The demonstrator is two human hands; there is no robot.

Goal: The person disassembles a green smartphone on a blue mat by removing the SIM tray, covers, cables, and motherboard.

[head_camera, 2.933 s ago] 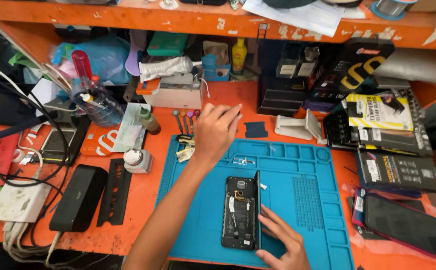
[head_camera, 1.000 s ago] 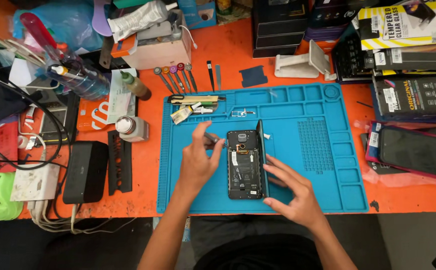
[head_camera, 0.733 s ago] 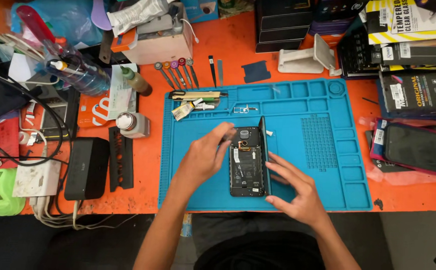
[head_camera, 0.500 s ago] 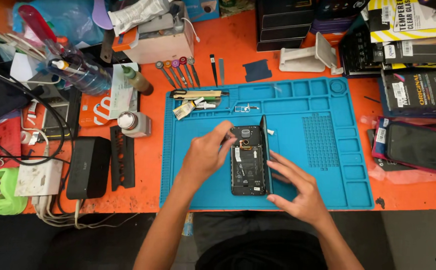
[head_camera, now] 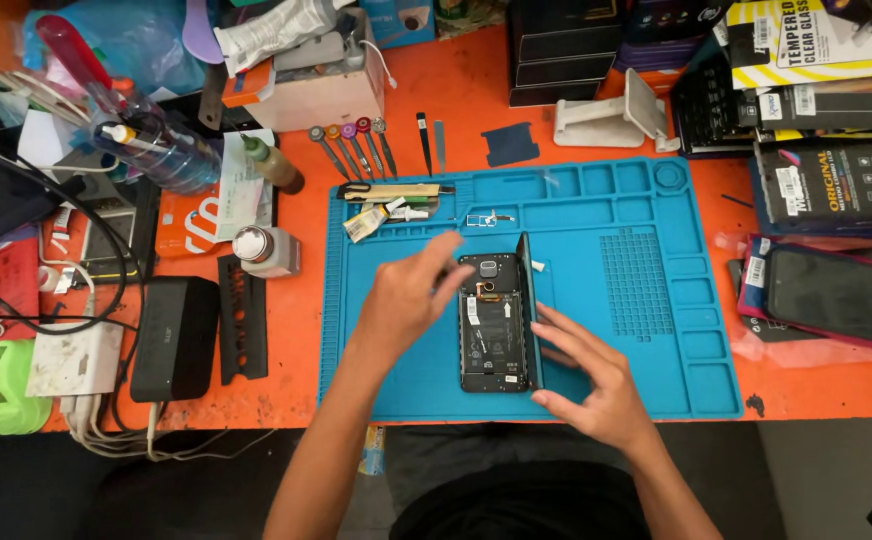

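- Phone [head_camera: 494, 325], back off, centre frame on blue mat [head_camera: 656, 300]; internals too small to read.
- Left hand [head_camera: 406, 300] fingertips touch its top; grip unclear.
- Right hand [head_camera: 596, 385] loose, fingers steadying its right edge.
- Mat's top compartments: small parts, indistinct.

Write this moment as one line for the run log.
left hand: touching opened phone top | right hand: steadying its raised panel | surface: blue mat

Both bare forearms reach forward. The left hand [head_camera: 406, 300] is palm down with fingers loosely curled; the right hand [head_camera: 596, 385] spreads its fingers, thumb tucked low.
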